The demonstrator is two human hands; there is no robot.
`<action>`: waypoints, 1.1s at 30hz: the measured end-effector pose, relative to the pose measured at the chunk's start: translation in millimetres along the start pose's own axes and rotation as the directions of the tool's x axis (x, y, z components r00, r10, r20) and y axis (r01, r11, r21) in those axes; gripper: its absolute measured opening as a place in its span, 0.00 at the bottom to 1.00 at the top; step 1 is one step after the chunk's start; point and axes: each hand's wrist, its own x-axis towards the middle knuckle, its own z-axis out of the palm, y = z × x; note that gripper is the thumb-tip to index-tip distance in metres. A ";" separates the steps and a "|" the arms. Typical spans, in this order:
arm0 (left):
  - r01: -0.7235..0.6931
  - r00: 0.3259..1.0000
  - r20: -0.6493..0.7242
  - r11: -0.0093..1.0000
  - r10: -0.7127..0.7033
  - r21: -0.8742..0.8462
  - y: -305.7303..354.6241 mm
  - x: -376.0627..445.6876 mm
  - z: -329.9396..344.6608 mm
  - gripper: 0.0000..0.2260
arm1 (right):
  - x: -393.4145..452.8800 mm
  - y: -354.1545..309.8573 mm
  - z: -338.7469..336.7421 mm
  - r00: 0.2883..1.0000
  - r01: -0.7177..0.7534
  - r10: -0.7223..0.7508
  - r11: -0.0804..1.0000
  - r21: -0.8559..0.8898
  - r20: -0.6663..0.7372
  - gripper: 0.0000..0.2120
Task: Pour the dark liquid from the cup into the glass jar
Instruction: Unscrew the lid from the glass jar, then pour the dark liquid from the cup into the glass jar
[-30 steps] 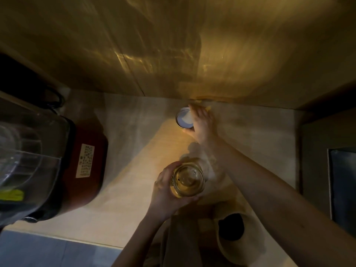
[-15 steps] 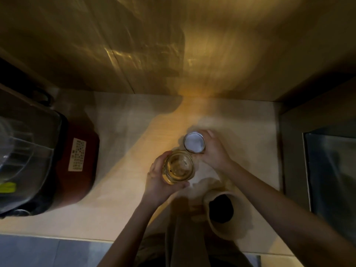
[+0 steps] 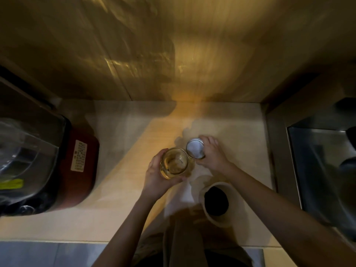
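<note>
Gripping the jar (image 3: 174,163) around its side, the left hand (image 3: 156,178) holds it at the middle of the counter (image 3: 96,218), mouth up. Its glass looks amber. The right hand (image 3: 212,153) is closed around a lid (image 3: 195,148) touching the jar's rim. A cup (image 3: 216,203) of dark liquid stands near, under the right forearm. A red appliance (image 3: 81,168) sits at the left.

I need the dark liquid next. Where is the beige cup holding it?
In the head view, the beige cup stands on the light countertop near its front edge, just under the right forearm and nearer the person than the clear glass jar.
</note>
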 end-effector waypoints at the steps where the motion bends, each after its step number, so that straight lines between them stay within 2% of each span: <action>1: -0.004 1.000 0.002 1.000 0.004 0.008 -1.4 0.0 0.2 0.43 | -1.6 -0.9 -2.2 1.000 -0.021 0.020 0.999 0.026 0.014 0.43; 4: -0.001 1.000 0.018 0.999 0.000 0.033 -2.1 0.0 -0.5 0.45 | -8.1 -1.0 -15.5 0.998 -0.056 0.053 0.992 0.109 0.035 0.41; 6: -0.009 1.000 0.027 0.999 0.008 0.042 -0.9 -0.6 -0.8 0.45 | -16.1 -0.1 -27.7 0.995 -0.096 0.088 0.968 0.232 0.042 0.38; 10: -0.031 0.999 0.040 0.999 0.029 0.039 2.3 -2.3 -1.9 0.47 | -45.5 -5.7 -44.6 0.975 -0.199 0.224 0.853 0.483 0.007 0.36; 13: -0.031 0.999 0.044 0.999 0.030 0.014 3.7 -4.5 -3.0 0.47 | -74.8 -12.6 -44.9 0.955 -0.176 0.290 0.731 0.659 -0.067 0.23; 16: -0.065 0.997 0.045 0.998 0.065 0.006 6.7 -5.6 -3.5 0.41 | -104.4 -13.7 -42.2 0.938 -0.176 0.342 0.608 0.774 -0.056 0.13; 22: -0.114 0.992 0.051 0.993 0.114 -0.009 8.6 -8.9 -3.5 0.43 | -163.9 -9.2 -32.1 0.924 -0.205 0.378 0.625 0.753 -0.062 0.15; 27: -0.111 0.992 0.048 0.993 0.113 -0.034 11.1 -11.1 -2.4 0.37 | -193.8 -1.1 -4.8 0.866 -0.167 0.480 0.543 0.823 -0.142 0.20; 31: -0.087 0.995 0.051 0.996 0.088 -0.019 10.1 -10.1 -2.3 0.40 | -203.5 -0.9 11.1 0.823 -0.171 0.546 0.499 0.849 -0.155 0.13; 33: -0.060 0.997 0.057 0.998 0.060 0.004 9.9 -9.7 -2.4 0.42 | -205.2 -2.7 15.4 0.821 -0.151 0.547 0.485 0.861 -0.164 0.17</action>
